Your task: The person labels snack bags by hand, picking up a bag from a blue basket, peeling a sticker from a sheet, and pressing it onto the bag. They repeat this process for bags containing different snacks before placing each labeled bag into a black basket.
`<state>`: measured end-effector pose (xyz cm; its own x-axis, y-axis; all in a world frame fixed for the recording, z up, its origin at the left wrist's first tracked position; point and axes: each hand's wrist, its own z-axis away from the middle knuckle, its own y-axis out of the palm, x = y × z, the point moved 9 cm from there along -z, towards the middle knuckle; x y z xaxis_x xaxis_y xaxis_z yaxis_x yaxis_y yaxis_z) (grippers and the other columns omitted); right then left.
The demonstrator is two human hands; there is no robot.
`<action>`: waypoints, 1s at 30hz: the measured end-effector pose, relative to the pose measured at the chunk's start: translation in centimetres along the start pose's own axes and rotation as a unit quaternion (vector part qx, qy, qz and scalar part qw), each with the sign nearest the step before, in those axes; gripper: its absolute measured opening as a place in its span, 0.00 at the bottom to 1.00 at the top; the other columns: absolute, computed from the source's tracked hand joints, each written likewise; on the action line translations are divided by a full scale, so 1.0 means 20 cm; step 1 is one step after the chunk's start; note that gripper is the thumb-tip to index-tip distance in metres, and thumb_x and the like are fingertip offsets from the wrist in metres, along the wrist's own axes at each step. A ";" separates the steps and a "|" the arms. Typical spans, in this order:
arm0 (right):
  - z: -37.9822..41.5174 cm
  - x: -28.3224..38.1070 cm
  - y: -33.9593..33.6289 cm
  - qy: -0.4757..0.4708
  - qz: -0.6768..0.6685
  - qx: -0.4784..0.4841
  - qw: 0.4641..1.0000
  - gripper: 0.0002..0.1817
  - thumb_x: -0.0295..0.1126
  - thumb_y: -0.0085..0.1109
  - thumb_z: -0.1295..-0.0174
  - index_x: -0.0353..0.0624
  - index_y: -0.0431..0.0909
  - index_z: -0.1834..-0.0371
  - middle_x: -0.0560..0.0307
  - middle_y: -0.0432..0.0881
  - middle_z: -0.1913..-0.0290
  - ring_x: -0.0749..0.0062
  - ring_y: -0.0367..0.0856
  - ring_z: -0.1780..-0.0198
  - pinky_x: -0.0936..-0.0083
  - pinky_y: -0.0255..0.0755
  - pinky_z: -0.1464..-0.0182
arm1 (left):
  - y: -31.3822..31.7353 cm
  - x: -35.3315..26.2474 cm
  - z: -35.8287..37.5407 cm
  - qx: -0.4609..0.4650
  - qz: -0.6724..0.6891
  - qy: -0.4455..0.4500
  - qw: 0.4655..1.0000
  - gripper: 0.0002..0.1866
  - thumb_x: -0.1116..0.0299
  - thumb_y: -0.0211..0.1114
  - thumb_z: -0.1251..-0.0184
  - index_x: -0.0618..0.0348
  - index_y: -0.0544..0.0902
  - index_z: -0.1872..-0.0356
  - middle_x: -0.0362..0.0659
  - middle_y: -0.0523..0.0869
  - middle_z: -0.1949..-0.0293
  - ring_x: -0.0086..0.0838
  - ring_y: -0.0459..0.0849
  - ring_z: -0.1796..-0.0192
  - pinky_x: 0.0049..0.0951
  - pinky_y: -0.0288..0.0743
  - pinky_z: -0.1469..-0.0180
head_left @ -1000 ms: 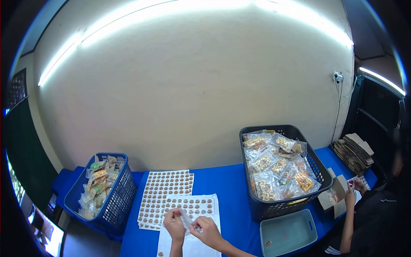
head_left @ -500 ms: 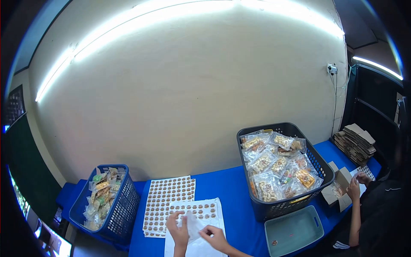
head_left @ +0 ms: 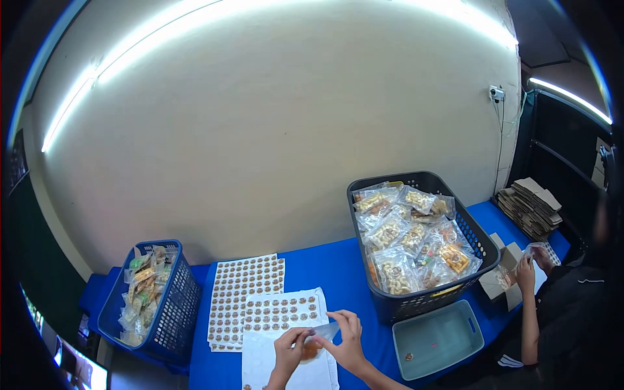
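Note:
A small clear bag (head_left: 311,351) with orange contents is between my hands, above the sticker sheets. My left hand (head_left: 290,353) pinches its upper left side. My right hand (head_left: 346,342) grips the bag's right side, thumb against the plastic and fingers raised. Beneath them lies a white sheet (head_left: 284,311) with rows of round brown stickers on its upper part and bare backing lower down. Another fuller sticker sheet (head_left: 240,296) lies partly under it, to the left.
A blue basket (head_left: 172,302) of bagged snacks stands left. Right are a large black basket (head_left: 416,304) of snack bags, a grey-green tray (head_left: 437,338), an open carton (head_left: 512,296) and stacked flat cardboard (head_left: 530,208). A co-worker's hands (head_left: 530,266) hold a clear bag.
The bag between my hands now shows orange contents. My right hand has risen and turned, and my left hand has moved right and closed in a pinch. The whole view has shifted slightly.

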<state>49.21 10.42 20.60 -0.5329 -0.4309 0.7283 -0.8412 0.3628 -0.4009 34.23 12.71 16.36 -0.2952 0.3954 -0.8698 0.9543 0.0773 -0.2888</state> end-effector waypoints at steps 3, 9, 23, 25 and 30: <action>-0.01 0.03 0.07 -0.066 0.090 0.042 0.993 0.10 0.36 0.61 0.51 0.45 0.76 0.68 0.60 0.73 0.66 0.69 0.70 0.63 0.73 0.53 0.58 | -0.01 -0.06 -0.02 0.020 -0.056 0.013 0.998 0.06 0.73 0.58 0.42 0.65 0.81 0.72 0.45 0.83 0.73 0.27 0.82 0.70 0.22 0.73 0.68; 0.04 0.17 0.27 -0.068 -0.022 0.086 0.994 0.08 0.31 0.57 0.48 0.41 0.70 0.76 0.59 0.72 0.75 0.65 0.71 0.71 0.70 0.57 0.66 | -0.26 -0.11 -0.01 -0.191 -0.192 0.102 0.957 0.10 0.70 0.54 0.38 0.65 0.76 0.76 0.42 0.76 0.82 0.25 0.75 0.76 0.25 0.67 0.72; 0.57 -0.25 0.64 0.093 -0.209 0.414 0.881 0.14 0.38 0.47 0.37 0.38 0.68 0.73 0.58 0.70 0.74 0.78 0.68 0.71 0.77 0.64 0.67 | -1.27 0.12 0.15 -0.552 0.114 0.016 0.826 0.12 0.62 0.45 0.31 0.55 0.68 0.73 0.32 0.63 0.78 0.17 0.61 0.76 0.17 0.59 0.68; 0.63 -0.50 0.65 0.245 -0.301 0.384 0.838 0.17 0.42 0.47 0.37 0.39 0.69 0.75 0.58 0.73 0.73 0.78 0.69 0.71 0.80 0.65 0.67 | -1.18 0.22 0.09 -0.455 0.338 0.037 0.823 0.11 0.62 0.45 0.31 0.54 0.69 0.72 0.32 0.64 0.81 0.17 0.63 0.78 0.16 0.62 0.69; 0.58 -0.44 0.61 0.377 -0.386 0.360 0.761 0.17 0.45 0.45 0.36 0.40 0.73 0.68 0.62 0.74 0.69 0.83 0.68 0.68 0.84 0.67 0.60 | -0.61 0.39 -0.07 -0.141 0.733 -0.078 0.661 0.06 0.66 0.50 0.35 0.52 0.72 0.71 0.32 0.68 0.83 0.17 0.67 0.80 0.30 0.71 0.61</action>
<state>42.55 9.08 2.82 0.1217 0.4097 0.9041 -0.8530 -0.4225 0.3063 20.40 16.17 13.55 0.9758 0.1377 -0.1699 0.1854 -0.1081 0.9767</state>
